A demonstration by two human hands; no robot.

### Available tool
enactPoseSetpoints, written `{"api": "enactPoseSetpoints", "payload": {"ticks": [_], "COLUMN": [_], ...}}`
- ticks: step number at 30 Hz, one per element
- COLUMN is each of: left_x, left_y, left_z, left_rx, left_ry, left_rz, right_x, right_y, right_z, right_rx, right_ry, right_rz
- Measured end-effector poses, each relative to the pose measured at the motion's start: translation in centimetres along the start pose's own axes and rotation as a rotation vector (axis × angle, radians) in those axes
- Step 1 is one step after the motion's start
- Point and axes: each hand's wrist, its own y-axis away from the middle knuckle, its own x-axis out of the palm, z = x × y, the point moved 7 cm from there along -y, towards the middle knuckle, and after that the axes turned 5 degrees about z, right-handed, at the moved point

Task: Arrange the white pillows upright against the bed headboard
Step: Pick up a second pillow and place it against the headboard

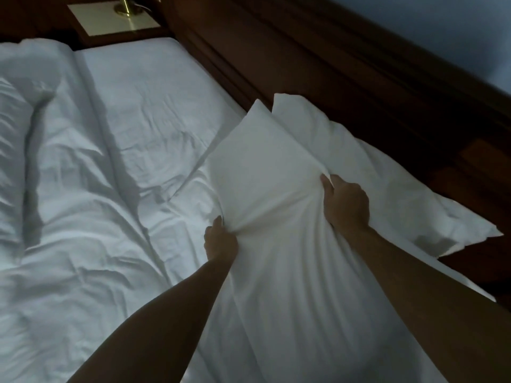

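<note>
While no writing can be read, two white pillows are counted: a soft, creased front pillow point(265, 172) is gripped by the left hand point(221, 240) and right hand point(347, 204), both closed on bunched fabric, just beside a rear pillow point(387, 172) leaning on the dark wooden headboard point(318, 59).

Two white pillows sit in the right half of the frame. The nearer pillow point(279, 217) runs from the bottom centre up toward the middle, its far corner pointing at the dark wooden headboard point(345, 64); its cover is gathered into creases at both side edges. Behind it, the second pillow point(392, 183) leans against the headboard at centre right, slumped, one corner reaching the right edge.
</note>
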Motion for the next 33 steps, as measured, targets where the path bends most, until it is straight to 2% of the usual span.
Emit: {"api": "enactPoseSetpoints", "payload": {"ticks": [4,6,8,9,11,13,15,19,21,24,28,30,33], "left_x": [0.9,1.6,1.7,1.5,1.9,2.8,4.0,7.6,10.1,14.2,17.8,18.9,20.1], "left_y": [-0.6,-0.8,-0.7,-0.5,0.0,0.4,0.9,1.1,0.3,-2.0,-4.6,-5.5,-6.8], "left_z": [1.2,1.2,-0.5,-2.4,-7.4,-12.9,-18.1,-26.3,-29.2,-31.7,-32.6,-32.7,-32.3], "left_rx": [0.007,-0.062,-0.105,-0.026,0.264,0.528,0.745,0.992,1.031,0.995,0.988,0.997,0.92], "left_ry": [-0.123,-0.156,-0.227,-0.268,-0.268,-0.201,-0.198,-0.354,-0.432,-0.634,-0.927,-1.006,-1.025], "left_rz": [0.086,0.125,0.063,0.002,-0.062,-0.022,0.016,0.053,0.09,0.182,0.278,0.298,0.384], "right_x": [1.7,1.8,1.4,0.9,-0.6,-1.7,-1.7,-1.5,-1.6,-1.3,-0.9,-0.8,-0.7], "right_y": [0.9,1.0,0.3,-0.2,-1.5,-3.1,-4.5,-6.4,-6.8,-7.0,-6.9,-7.1,-7.1], "right_z": [-1.4,-2.3,-2.7,-2.8,-3.2,-4.6,-6.5,-10.1,-11.8,-14.0,-14.8,-14.9,-14.8], "right_rx": [0.012,0.018,0.053,0.069,0.065,0.06,0.065,0.122,0.154,0.153,0.074,0.073,0.073], "right_ry": [-0.046,-0.107,-0.156,-0.181,-0.199,-0.123,0.013,0.234,0.238,0.188,0.119,0.107,0.192], "right_rz": [0.058,0.105,0.165,0.175,0.115,0.059,0.093,0.171,0.198,0.237,0.19,0.167,0.179]}}
